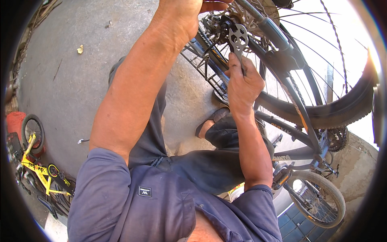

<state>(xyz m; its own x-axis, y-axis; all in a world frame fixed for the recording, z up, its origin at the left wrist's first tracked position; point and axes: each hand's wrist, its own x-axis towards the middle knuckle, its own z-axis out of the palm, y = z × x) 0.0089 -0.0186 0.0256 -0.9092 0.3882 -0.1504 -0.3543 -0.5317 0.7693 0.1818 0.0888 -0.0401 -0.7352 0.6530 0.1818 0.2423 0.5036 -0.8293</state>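
Observation:
My right hand is closed around the handle of a flat grey multi-hole wrench, thumb pressed on it. The wrench head, cut with several holes, points up in front of the dark hub parts of a bicycle wheel; I cannot tell whether it touches them. My left hand reaches past the top edge, beside the same hub. Most of its fingers are cut off, so its grip does not show. A metal brake disc sits behind the grey fork tube.
The dark bicycle frame and a large tire fill the right side. Another wheel stands at lower right. A yellow small bicycle lies at far left. My shoe rests on the concrete floor.

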